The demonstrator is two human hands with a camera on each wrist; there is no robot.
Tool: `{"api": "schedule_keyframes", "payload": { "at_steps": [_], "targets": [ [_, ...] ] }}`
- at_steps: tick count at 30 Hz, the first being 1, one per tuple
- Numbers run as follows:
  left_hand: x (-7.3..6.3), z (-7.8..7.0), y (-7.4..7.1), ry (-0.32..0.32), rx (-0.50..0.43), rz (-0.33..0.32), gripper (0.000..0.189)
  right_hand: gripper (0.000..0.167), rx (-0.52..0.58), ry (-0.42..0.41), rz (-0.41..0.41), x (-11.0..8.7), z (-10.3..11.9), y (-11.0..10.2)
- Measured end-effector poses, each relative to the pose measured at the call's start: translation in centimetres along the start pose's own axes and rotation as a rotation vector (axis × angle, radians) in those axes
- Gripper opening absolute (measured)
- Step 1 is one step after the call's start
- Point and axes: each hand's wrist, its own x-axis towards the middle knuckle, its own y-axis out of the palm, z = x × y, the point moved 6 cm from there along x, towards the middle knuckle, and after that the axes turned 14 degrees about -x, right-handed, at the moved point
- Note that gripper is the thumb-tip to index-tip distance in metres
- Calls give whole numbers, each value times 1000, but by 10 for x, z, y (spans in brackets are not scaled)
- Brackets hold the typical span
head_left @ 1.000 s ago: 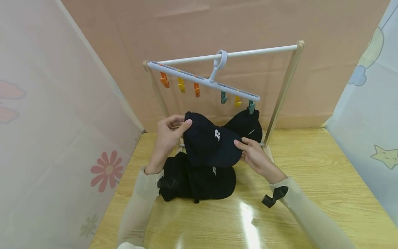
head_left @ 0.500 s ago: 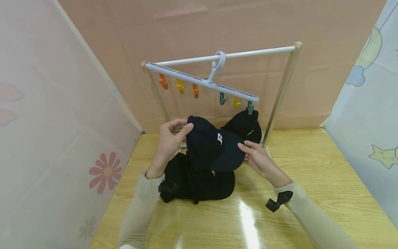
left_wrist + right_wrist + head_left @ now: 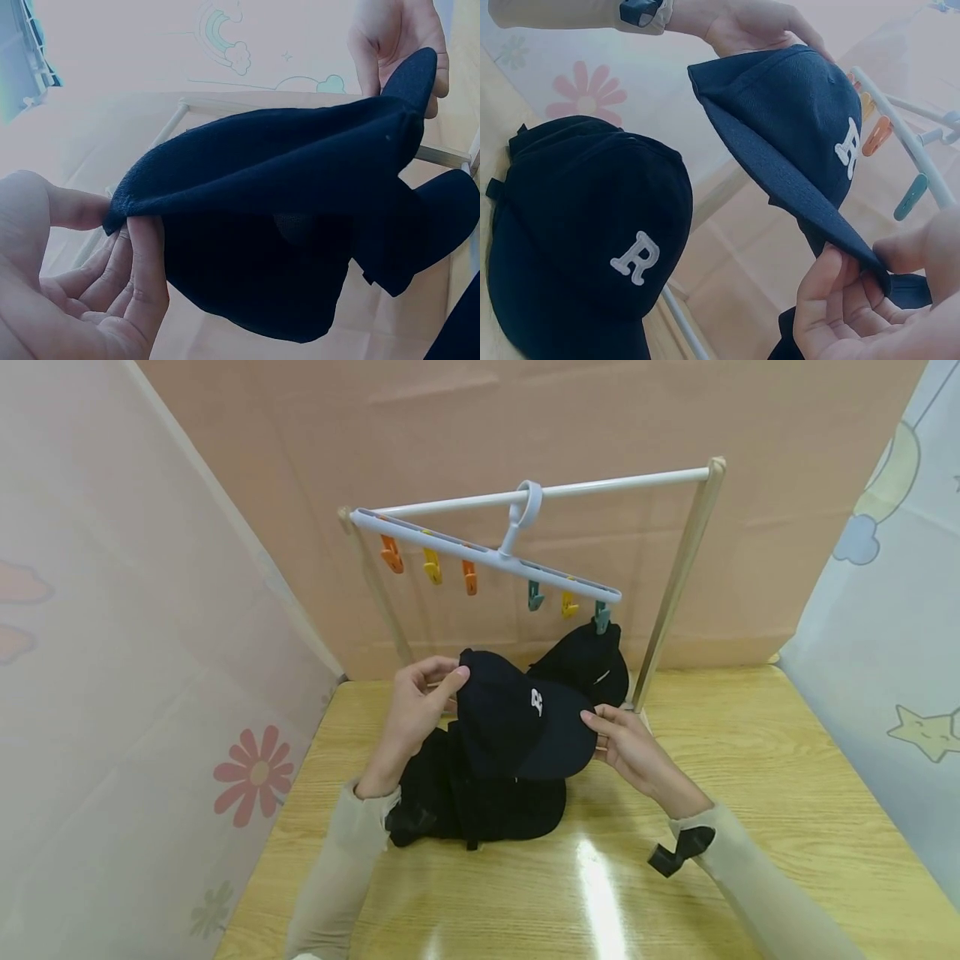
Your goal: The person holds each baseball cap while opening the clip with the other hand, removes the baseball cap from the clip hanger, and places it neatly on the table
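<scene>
Both hands hold a dark navy baseball cap (image 3: pixel 498 718) with a white letter R above the table. My left hand (image 3: pixel 420 702) pinches the crown's back edge between thumb and fingers, as the left wrist view shows close up. The brim's edge is pinched by my right hand (image 3: pixel 630 747), thumb on top. Below, more dark caps (image 3: pixel 592 240) lie stacked on the table, partly covered by the held cap in the head view. Behind it, another dark cap (image 3: pixel 585 660) hangs from the green clip (image 3: pixel 602 617) at the hanger's right end.
A pale blue clip hanger (image 3: pixel 487 556) hooks over the white rod (image 3: pixel 622 483) of a wooden-post stand. Its other clips, such as the orange clip (image 3: pixel 392 554) and yellow clip (image 3: pixel 569 604), hold nothing. The wooden table (image 3: pixel 750 793) has printed cloth walls around it.
Both hands have moved the held cap slightly down and to the right, so it covers more of the stacked caps. The grips look the same.
</scene>
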Motion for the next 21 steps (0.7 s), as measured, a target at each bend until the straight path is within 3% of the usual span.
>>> {"api": "schedule_keyframes", "payload": {
  "at_steps": [13,21],
  "targets": [
    [-7,12,7,-10,-58,44,20,19,-10,12,-13,-7,-8,-8],
    [-9,20,8,-18,-23,48,20,14,-29,60,-31,-11,-16,-13]
  ]
}}
